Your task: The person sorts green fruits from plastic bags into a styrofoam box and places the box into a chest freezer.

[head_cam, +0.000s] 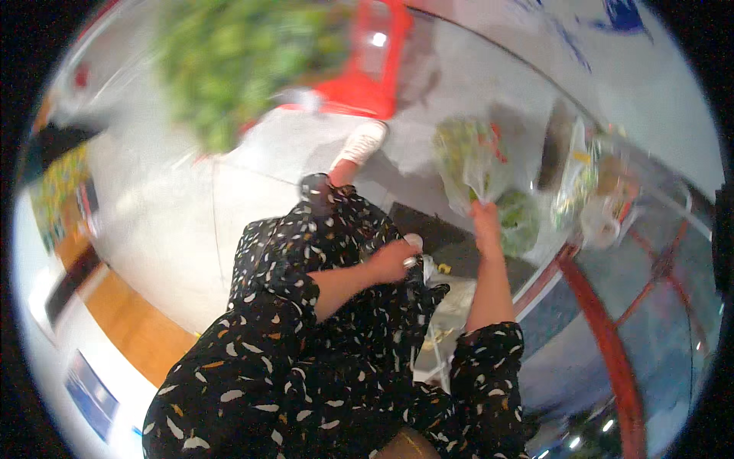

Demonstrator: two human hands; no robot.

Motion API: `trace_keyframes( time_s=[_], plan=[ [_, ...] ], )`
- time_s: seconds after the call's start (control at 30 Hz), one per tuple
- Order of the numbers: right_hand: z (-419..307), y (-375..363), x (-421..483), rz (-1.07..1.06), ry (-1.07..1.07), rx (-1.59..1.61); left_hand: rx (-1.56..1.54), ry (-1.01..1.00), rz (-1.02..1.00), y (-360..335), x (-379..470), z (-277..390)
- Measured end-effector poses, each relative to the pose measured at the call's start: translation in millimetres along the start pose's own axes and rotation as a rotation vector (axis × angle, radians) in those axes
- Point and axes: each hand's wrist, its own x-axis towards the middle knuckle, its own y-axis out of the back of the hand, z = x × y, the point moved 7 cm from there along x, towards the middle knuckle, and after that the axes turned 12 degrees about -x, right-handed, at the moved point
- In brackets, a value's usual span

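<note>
My right hand [486,221] grips the gathered neck of a clear plastic bag [467,160] with leafy greens inside. A red strip shows on that bag. Close below it is a rounder green leafy bundle [518,221], seemingly wrapped in clear plastic. In front of my patterned black clothing, my left hand [394,261] is closed around a small white rounded object [413,241], too blurred to name. A shiny silvery spot shows at its fingers.
Ahead, a large blurred heap of leafy greens [246,63] lies by a red plastic stool [364,94]. My white shoe [364,142] is just below the stool. Clear bags of produce [596,178] stand at right, near a red metal frame [602,344]. A dark flat object [430,226] lies beneath my hands.
</note>
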Motion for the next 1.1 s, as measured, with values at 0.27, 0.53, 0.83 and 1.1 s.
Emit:
trace_keyframes(
  time_s=[0.27,0.53,0.83,1.1],
  plan=[
    [-119,38,-106,-0.228,-0.021,0.442,-0.182,0.453,-0.054,-8,-113,42],
    [-98,47,-67,-0.206,-0.208,0.348,-0.616,0.329,0.59,17,-79,12],
    [-33,-39,-11,-0.339,-0.171,0.109,-0.613,1.155,1.19,44,-217,-213],
    [-3,-63,-5,-0.367,-0.097,-0.038,-0.533,1.476,1.174,39,-243,-352]
  ],
)
